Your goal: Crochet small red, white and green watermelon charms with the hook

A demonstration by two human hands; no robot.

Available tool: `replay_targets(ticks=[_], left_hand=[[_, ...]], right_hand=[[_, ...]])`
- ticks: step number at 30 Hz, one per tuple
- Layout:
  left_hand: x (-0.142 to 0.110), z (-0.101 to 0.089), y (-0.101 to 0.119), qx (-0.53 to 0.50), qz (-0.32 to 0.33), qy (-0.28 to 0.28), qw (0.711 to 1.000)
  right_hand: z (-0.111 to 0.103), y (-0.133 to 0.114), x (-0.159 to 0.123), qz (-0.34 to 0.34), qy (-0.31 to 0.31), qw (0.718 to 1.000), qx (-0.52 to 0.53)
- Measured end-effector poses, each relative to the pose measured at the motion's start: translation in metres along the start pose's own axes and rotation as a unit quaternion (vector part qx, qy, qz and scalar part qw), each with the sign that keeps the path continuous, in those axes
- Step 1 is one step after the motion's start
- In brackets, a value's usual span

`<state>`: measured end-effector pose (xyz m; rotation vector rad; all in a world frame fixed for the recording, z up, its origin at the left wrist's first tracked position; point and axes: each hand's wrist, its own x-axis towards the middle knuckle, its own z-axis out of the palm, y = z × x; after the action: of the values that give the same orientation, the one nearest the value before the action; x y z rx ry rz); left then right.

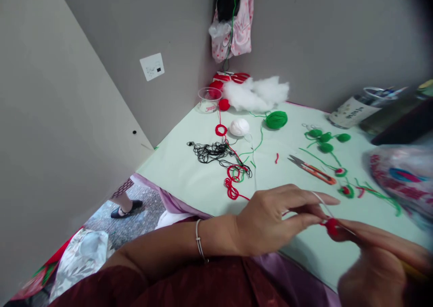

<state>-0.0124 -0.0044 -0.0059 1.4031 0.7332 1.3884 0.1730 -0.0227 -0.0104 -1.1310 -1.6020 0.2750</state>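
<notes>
My left hand [270,219] pinches the edge of a small round red crochet piece [333,228] between thumb and fingers. A white yarn strand [321,201] runs over its raised index finger down to the piece. Close against the piece's other side is my right hand [375,253], its fingers closed around a thin crochet hook [348,230]; part of the hook is hidden by the hand. Beyond my hands lie orange-handled thread snips [313,169]. Small red-and-green crochet pieces [345,190] rest near them, beside green yarn scraps [385,194].
Tangled black yarn [213,151], a white yarn ball [239,127], a green ball [276,120] and white stuffing [255,94] sit on the pale table [189,171]. A plastic cup [209,101] stands by the wall. On the right is a plastic bag [402,176].
</notes>
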Motion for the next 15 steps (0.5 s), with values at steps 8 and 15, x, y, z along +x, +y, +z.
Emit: replay_targets(ticks=[8, 15], left_hand=[[0.007, 0.006, 0.009, -0.145, -0.173, 0.026, 0.974], [0.012, 0.007, 0.011, -0.164, -0.217, 0.02, 0.962]], right_hand=[[0.021, -0.008, -0.002, -0.09, 0.064, 0.994, 0.0], [0.017, -0.004, -0.009, -0.141, 0.032, 0.989, -0.021]])
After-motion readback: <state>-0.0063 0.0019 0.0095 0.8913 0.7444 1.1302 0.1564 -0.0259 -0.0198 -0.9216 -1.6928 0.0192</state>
